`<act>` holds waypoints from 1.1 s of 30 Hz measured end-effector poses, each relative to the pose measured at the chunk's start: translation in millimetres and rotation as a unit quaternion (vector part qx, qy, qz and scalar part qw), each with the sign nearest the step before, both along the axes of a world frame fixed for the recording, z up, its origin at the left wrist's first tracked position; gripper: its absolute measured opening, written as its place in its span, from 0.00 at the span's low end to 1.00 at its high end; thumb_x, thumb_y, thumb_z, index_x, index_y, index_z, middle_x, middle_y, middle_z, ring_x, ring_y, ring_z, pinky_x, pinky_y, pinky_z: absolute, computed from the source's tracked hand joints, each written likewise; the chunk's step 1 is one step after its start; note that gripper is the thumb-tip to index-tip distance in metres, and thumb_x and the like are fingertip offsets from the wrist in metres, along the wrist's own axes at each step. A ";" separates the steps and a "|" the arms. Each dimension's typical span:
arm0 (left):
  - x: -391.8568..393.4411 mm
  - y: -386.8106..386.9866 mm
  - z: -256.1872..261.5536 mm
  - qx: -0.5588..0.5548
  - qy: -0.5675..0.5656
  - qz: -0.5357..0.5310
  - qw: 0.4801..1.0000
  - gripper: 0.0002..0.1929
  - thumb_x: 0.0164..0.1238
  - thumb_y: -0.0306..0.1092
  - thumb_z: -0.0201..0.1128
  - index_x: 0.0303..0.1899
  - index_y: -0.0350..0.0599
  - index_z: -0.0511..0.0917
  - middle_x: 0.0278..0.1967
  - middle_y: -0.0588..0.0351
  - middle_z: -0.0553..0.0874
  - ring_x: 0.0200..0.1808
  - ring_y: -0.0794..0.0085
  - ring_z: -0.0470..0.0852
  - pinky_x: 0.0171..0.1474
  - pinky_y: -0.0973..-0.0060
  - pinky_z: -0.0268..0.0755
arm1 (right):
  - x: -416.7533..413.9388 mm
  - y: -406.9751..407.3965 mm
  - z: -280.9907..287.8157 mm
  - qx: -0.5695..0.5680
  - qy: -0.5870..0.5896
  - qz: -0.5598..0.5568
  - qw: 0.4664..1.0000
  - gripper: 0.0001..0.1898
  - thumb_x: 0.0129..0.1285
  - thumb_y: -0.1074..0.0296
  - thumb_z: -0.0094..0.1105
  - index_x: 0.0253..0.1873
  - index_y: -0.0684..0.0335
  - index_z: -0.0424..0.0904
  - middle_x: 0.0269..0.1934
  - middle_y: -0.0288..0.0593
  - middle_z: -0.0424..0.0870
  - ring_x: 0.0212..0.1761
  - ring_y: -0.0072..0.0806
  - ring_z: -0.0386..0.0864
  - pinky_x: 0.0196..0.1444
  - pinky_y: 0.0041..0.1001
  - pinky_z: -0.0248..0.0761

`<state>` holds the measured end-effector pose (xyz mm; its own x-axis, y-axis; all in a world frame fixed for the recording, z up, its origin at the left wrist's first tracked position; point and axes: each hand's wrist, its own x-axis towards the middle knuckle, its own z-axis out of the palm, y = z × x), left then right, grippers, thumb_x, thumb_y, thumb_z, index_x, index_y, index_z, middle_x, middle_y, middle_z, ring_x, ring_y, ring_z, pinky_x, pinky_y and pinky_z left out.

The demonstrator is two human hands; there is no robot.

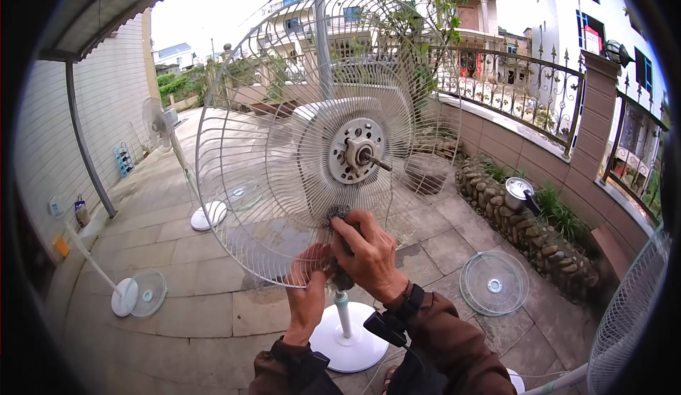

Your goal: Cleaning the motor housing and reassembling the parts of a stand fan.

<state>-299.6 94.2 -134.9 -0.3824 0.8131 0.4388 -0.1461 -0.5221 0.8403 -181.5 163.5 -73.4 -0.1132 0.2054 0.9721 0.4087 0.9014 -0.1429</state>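
A white pedestal fan stands before me with no blades on it; its rear wire grille point(250, 171) is fixed around the motor hub point(359, 153), from which a metal shaft sticks out. My right hand point(370, 254) presses a dark, matted steel wool scouring pad point(340, 217) against the wires just below the hub. At the lower rim of the grille, my left hand point(308, 272) has its fingers around the wires. The fan's white round base point(349, 342) rests on the paving under my hands.
Another fan grille point(493, 283) lies on the paving at right, near a stone-edged plant bed point(524, 230) holding a metal pot point(517, 190). A large grille point(628, 320) stands close on my right. More stand fans point(159, 121) and bases point(125, 296) are at left.
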 end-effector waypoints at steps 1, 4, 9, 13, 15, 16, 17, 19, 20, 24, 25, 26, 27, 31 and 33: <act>-2.1 0.4 -2.6 -0.001 0.000 0.000 1.000 0.21 0.69 0.15 0.44 0.63 0.28 0.67 0.59 0.42 0.79 0.60 0.60 0.80 0.64 0.64 0.77 | -0.7 -2.1 -8.5 -0.018 -0.019 0.002 1.000 0.14 0.51 0.75 0.71 0.45 0.59 0.85 0.42 0.39 0.80 0.30 0.31 0.82 0.30 0.30 0.76; -6.5 0.8 -6.2 -0.007 0.049 0.013 0.999 0.23 0.69 0.16 0.44 0.66 0.31 0.66 0.61 0.44 0.78 0.60 0.62 0.80 0.59 0.65 0.79 | 0.9 -6.1 -10.5 -0.048 -0.048 0.037 0.997 0.14 0.51 0.75 0.71 0.45 0.60 0.85 0.41 0.39 0.79 0.30 0.31 0.82 0.30 0.29 0.76; -2.3 -2.5 3.0 -0.009 0.012 0.002 1.000 0.22 0.69 0.17 0.43 0.65 0.29 0.66 0.60 0.42 0.78 0.59 0.60 0.81 0.61 0.62 0.79 | 33.7 -2.5 2.2 -0.069 0.044 0.030 0.996 0.17 0.55 0.75 0.69 0.51 0.62 0.83 0.44 0.45 0.82 0.37 0.41 0.85 0.38 0.32 0.79; -1.5 -3.6 3.1 -0.018 0.030 -0.002 0.999 0.22 0.70 0.17 0.43 0.64 0.29 0.66 0.59 0.41 0.79 0.60 0.59 0.81 0.62 0.60 0.78 | 56.2 24.8 14.9 -0.079 0.104 -0.033 0.991 0.17 0.56 0.74 0.68 0.52 0.64 0.83 0.45 0.49 0.81 0.42 0.41 0.84 0.41 0.34 0.78; -0.7 -3.6 4.7 -0.016 0.021 -0.002 1.000 0.21 0.71 0.17 0.43 0.64 0.28 0.66 0.59 0.41 0.79 0.60 0.58 0.80 0.64 0.58 0.77 | 60.5 35.0 22.7 -0.055 0.113 -0.065 0.990 0.18 0.57 0.72 0.69 0.54 0.63 0.82 0.49 0.49 0.78 0.43 0.41 0.84 0.41 0.34 0.78; -0.5 -2.4 5.2 -0.017 0.022 -0.005 1.000 0.21 0.71 0.17 0.43 0.64 0.28 0.66 0.59 0.41 0.79 0.60 0.58 0.80 0.64 0.58 0.77 | 61.2 37.7 26.6 -0.056 0.114 -0.068 0.990 0.18 0.57 0.72 0.69 0.54 0.63 0.82 0.49 0.49 0.78 0.43 0.41 0.84 0.41 0.34 0.78; -1.4 -3.0 4.9 -0.018 0.014 -0.006 1.000 0.21 0.71 0.17 0.43 0.64 0.28 0.66 0.60 0.41 0.79 0.61 0.58 0.80 0.64 0.58 0.77 | 58.2 38.0 30.0 -0.063 0.108 -0.071 0.990 0.19 0.57 0.71 0.69 0.55 0.63 0.81 0.51 0.48 0.77 0.43 0.42 0.84 0.41 0.34 0.78; -1.0 -3.8 4.1 -0.021 0.007 -0.007 1.000 0.20 0.71 0.17 0.43 0.64 0.28 0.66 0.60 0.41 0.78 0.61 0.58 0.80 0.65 0.58 0.76 | 52.0 42.8 30.2 -0.051 0.080 -0.064 0.993 0.23 0.57 0.68 0.71 0.58 0.61 0.79 0.55 0.47 0.74 0.42 0.42 0.84 0.40 0.35 0.78; -0.1 -3.8 4.5 -0.015 -0.001 -0.006 1.000 0.19 0.73 0.18 0.44 0.63 0.29 0.68 0.58 0.42 0.80 0.59 0.59 0.81 0.64 0.60 0.77 | 47.6 41.0 31.8 -0.049 0.076 -0.053 0.994 0.23 0.56 0.68 0.72 0.58 0.60 0.79 0.53 0.46 0.75 0.42 0.40 0.84 0.40 0.34 0.78; -1.5 -5.4 6.6 -0.006 -0.007 -0.020 1.000 0.16 0.76 0.20 0.46 0.62 0.30 0.69 0.57 0.43 0.81 0.58 0.60 0.82 0.63 0.61 0.78 | 39.0 47.3 26.5 0.012 0.057 -0.089 0.994 0.19 0.55 0.70 0.72 0.53 0.60 0.81 0.47 0.41 0.79 0.41 0.37 0.84 0.38 0.32 0.77; -1.4 -5.2 6.7 -0.007 -0.007 -0.020 1.000 0.16 0.76 0.20 0.46 0.62 0.30 0.69 0.57 0.43 0.81 0.58 0.60 0.82 0.63 0.61 0.78 | 38.6 49.1 24.7 0.039 0.043 -0.105 0.993 0.18 0.55 0.70 0.72 0.51 0.60 0.82 0.44 0.39 0.79 0.41 0.37 0.84 0.38 0.32 0.77; -1.8 -5.8 6.9 -0.010 -0.004 -0.018 1.000 0.16 0.76 0.20 0.46 0.62 0.30 0.69 0.57 0.43 0.81 0.58 0.60 0.82 0.63 0.61 0.78 | 38.1 49.3 22.4 0.038 0.043 -0.105 0.993 0.18 0.55 0.70 0.72 0.51 0.60 0.82 0.44 0.39 0.79 0.41 0.37 0.84 0.38 0.32 0.77; -2.2 -6.4 6.8 -0.012 -0.001 -0.017 1.000 0.17 0.75 0.19 0.46 0.62 0.30 0.68 0.57 0.43 0.81 0.58 0.60 0.82 0.63 0.61 0.78 | 38.3 48.4 18.8 0.036 0.037 -0.112 0.992 0.17 0.54 0.71 0.72 0.50 0.59 0.82 0.44 0.39 0.80 0.41 0.36 0.84 0.38 0.31 0.77; -4.8 -1.0 1.4 -0.002 0.000 -0.025 1.000 0.17 0.74 0.18 0.46 0.62 0.30 0.68 0.57 0.43 0.81 0.57 0.60 0.82 0.63 0.61 0.78 | 52.3 55.1 -29.0 -0.040 -0.030 -0.133 0.990 0.17 0.52 0.72 0.72 0.48 0.58 0.83 0.44 0.38 0.81 0.41 0.36 0.84 0.38 0.30 0.77; -3.3 -0.3 -0.1 0.002 0.003 -0.017 1.000 0.18 0.73 0.18 0.45 0.62 0.29 0.68 0.57 0.43 0.81 0.57 0.60 0.82 0.63 0.61 0.78 | 62.6 53.8 -28.9 -0.045 -0.026 -0.121 0.991 0.17 0.51 0.72 0.72 0.48 0.57 0.83 0.44 0.38 0.82 0.41 0.36 0.84 0.38 0.30 0.77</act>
